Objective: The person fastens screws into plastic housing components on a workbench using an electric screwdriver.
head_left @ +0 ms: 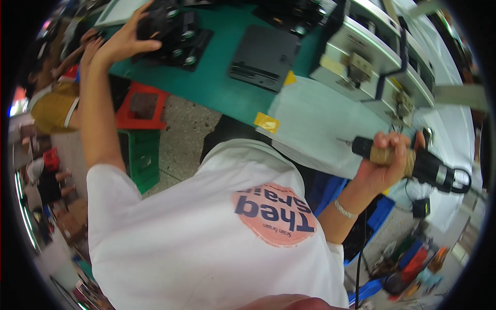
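Two-handed work at green bench (217, 77), with power driver (436, 171) clasped in right grip (386, 161).
Holding driver well apart from black unit (175, 39) on bench; with left grip (121, 46) spread at unit, cannot tell if pinching. Seemingly preparing for screwing; next probably calls for steadying unit, bringing bit (344, 140) over.

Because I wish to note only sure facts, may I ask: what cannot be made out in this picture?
All in the head view:
- Where the fingers of the left hand end by the black assembly: cut off by the upper edge.
- Bit tip of the power screwdriver: too small and blurred.
- Part of its grip: hidden by the right hand.
- What the co-worker's hands hold: small and blurred.
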`<state>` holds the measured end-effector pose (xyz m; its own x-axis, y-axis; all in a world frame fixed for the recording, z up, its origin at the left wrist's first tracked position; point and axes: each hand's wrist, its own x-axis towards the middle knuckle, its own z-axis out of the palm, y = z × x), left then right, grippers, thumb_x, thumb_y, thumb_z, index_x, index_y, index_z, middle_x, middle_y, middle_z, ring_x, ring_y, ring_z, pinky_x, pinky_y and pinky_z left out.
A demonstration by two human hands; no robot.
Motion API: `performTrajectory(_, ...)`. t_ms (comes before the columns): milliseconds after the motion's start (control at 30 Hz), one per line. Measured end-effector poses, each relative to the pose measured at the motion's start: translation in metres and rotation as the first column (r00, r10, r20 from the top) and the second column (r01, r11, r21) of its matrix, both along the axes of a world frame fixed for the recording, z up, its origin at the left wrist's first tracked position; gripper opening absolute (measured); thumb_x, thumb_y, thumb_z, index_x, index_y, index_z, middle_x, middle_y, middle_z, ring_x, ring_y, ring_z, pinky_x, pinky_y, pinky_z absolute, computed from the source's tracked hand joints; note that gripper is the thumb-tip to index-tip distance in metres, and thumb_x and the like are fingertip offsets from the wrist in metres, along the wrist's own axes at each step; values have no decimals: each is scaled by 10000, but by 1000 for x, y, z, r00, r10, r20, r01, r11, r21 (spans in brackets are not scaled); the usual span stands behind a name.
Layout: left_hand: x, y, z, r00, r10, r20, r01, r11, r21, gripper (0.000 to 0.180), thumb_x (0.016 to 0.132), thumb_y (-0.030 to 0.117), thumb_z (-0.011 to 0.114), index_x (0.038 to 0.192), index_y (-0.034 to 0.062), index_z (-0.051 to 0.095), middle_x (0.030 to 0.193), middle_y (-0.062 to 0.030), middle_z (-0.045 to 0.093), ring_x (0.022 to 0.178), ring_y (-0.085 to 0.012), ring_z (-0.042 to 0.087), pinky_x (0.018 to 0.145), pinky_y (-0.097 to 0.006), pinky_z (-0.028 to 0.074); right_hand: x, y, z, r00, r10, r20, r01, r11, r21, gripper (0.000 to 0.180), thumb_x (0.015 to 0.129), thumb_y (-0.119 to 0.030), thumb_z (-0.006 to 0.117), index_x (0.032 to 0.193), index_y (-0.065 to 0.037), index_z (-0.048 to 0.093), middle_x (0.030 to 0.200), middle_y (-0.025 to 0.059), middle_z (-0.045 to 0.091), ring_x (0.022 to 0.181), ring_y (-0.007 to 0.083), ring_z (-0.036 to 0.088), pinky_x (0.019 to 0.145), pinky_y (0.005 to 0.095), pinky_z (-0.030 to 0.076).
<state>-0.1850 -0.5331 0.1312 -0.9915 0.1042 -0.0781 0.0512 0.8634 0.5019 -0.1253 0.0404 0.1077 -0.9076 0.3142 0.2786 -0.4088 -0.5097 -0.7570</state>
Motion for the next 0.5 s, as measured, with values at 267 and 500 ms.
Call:
performTrajectory(267, 13, 37, 7, 986, 136, -97, -125, 986, 107, 1041, 766, 241, 873, 1620, 244, 277, 1503, -264, 428, 1357, -339, 493, 1120, -422, 422, -44, -15, 12, 974, -88, -211, 85, 996, -28, 581, 932, -2, 636, 1444, -55, 368, 827, 105, 609, 683, 189, 616, 657, 361, 577)
performTrajectory(500, 47, 161, 18, 926, -138, -352, 174, 982, 72, 1005, 671, 245, 884, 1550, 129, 412, 1447, -158, 516, 1324, -300, 519, 1131, -449, 403, -86, -36, 24, 910, -72, -409, 131, 984, 120, 518, 945, -3, 623, 1404, -79, 395, 793, 114, 646, 639, 205, 662, 636, 363, 601)
